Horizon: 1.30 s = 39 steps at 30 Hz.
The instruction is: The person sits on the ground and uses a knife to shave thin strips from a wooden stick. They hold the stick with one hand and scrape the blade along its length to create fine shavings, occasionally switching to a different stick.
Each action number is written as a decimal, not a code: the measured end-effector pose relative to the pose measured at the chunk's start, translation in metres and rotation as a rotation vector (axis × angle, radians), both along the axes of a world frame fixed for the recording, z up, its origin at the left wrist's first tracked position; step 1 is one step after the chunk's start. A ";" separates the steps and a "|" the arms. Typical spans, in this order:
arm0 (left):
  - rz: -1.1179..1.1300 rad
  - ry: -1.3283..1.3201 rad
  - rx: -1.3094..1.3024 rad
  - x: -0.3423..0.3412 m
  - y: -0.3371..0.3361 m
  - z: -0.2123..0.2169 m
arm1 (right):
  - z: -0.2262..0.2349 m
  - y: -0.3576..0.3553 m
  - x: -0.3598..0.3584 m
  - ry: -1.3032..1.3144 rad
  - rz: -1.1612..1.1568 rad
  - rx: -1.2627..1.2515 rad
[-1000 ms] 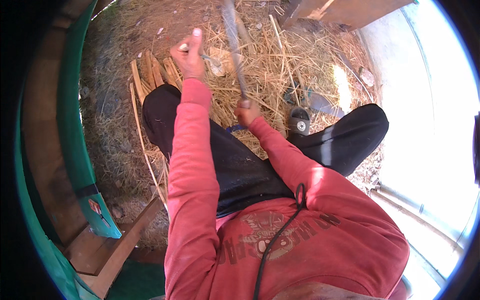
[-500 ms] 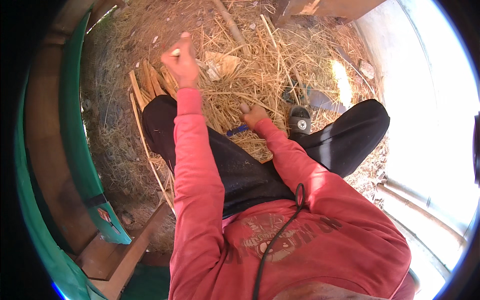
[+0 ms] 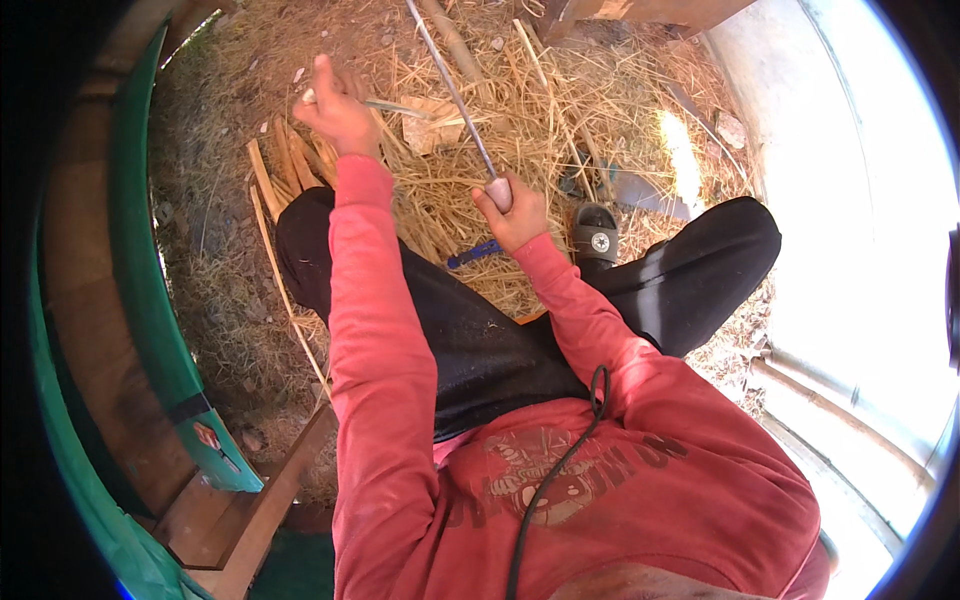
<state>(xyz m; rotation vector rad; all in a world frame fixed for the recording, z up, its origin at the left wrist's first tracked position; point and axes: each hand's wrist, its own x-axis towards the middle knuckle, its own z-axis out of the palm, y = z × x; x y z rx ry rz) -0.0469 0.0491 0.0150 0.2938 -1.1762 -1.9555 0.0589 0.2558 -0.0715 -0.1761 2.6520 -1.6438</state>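
Observation:
My left hand [image 3: 342,118] is closed, slightly blurred, around a pale stick [image 3: 395,106] that pokes out on both sides of the fist. My right hand [image 3: 518,212] grips the pinkish handle of a long, thin-bladed metal tool [image 3: 450,85]. Its blade slants up and left past the top edge of the head view; its far end is cut off. Below that hand lies a blue tool [image 3: 474,253] on the straw, partly beside my leg. Split wooden strips [image 3: 290,165] sit near my left knee.
Loose straw and shavings [image 3: 450,200] cover the ground, with a flat pale chip [image 3: 432,128] among them. A round pole [image 3: 455,45] lies farther off. A grey sandal [image 3: 596,235] is by my right leg. A green-edged board [image 3: 150,250] stands left, a pale wall [image 3: 850,200] right.
My right hand has risen a little, and the long blade in it now shows. My left hand has shifted slightly left, with more of the pale stick visible.

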 end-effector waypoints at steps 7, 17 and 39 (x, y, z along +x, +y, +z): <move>0.219 0.003 0.123 -0.003 -0.032 -0.009 | -0.065 -0.014 0.012 -0.368 0.006 0.225; 0.108 -0.048 0.050 0.026 -0.051 0.001 | -0.018 -0.016 -0.009 -0.318 0.031 -0.014; 0.114 0.023 0.081 0.051 -0.073 -0.031 | -0.087 -0.015 0.023 -0.413 -0.011 0.188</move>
